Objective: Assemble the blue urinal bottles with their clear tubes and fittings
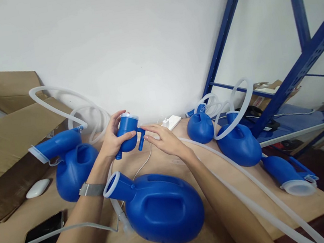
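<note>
Containers, left to right: open cardboard box (14, 135), translucent plastic parts inside. Blue jug (72, 175), with a capped blue cup (62, 144) lying across its top. Large blue jug (171, 221) nearest you, mouth to the left. Smaller-looking jug (200, 128), then another jug (242, 148) beside it; jug contents not visible. Second cup (280, 170) on its side at the table (323, 203) edge.

Hands: your left hand (114, 136) grips the handled cup (127, 125), raised beyond the large jug, rim up. Your right hand (166, 138), partly open, touches its handle (141, 141).
</note>
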Demonstrator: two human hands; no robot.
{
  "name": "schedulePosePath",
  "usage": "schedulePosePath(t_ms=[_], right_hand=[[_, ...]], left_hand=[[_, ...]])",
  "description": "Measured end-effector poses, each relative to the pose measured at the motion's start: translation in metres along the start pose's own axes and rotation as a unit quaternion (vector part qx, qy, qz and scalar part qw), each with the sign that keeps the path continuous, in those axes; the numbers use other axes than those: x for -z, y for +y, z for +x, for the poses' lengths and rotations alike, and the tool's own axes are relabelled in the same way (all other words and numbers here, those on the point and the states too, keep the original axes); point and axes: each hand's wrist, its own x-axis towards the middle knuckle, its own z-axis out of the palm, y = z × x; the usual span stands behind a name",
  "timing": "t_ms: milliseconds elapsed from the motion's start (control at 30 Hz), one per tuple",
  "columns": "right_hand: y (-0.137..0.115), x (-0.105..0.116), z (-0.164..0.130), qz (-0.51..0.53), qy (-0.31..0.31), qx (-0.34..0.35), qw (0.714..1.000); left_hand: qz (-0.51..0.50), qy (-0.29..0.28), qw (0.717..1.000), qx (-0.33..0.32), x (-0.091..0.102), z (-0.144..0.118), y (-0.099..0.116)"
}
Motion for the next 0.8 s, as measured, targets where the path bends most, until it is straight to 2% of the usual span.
schedulePosePath(t_ms=[100,233,300,333,433,500,600,700,800], right_hand=[[-0.017,0.015,-0.007,-0.048,0.019,-0.032,0.998],[-0.054,0.049,-0.028,-0.050,0.119,-0.048,0.990],[-0.070,0.068,-0.044,-0.077,0.157,-0.078,0.982],[-0.074,0.077,-0.053,-0.106,0.144,-0.112,0.978],[-0.071,0.091,-0.087,-0.181,0.038,-0.241,0.953],[-0.056,0.089,-0.114,-0.192,-0.045,-0.331,0.923],[-0.029,0.074,-0.155,-0.124,-0.149,-0.417,0.888],[-0.012,0.060,-0.187,-0.054,-0.155,-0.418,0.894],[-0.011,0.056,-0.202,-0.063,-0.147,-0.432,0.888]], left_hand=[[0.058,-0.007,0.998,0.039,-0.004,-0.002,0.002],[0.109,-0.012,0.982,0.154,-0.014,-0.004,0.001],[0.116,-0.012,0.977,0.181,-0.017,-0.005,-0.002],[0.122,-0.009,0.974,0.190,-0.018,-0.005,-0.004],[0.146,-0.001,0.965,0.218,-0.016,-0.006,-0.010],[0.178,-0.014,0.953,0.244,-0.012,-0.006,-0.015],[0.226,-0.024,0.934,0.276,-0.005,-0.006,-0.023],[0.254,-0.025,0.912,0.320,0.001,-0.007,-0.033],[0.254,-0.037,0.892,0.373,0.008,-0.008,-0.042]])
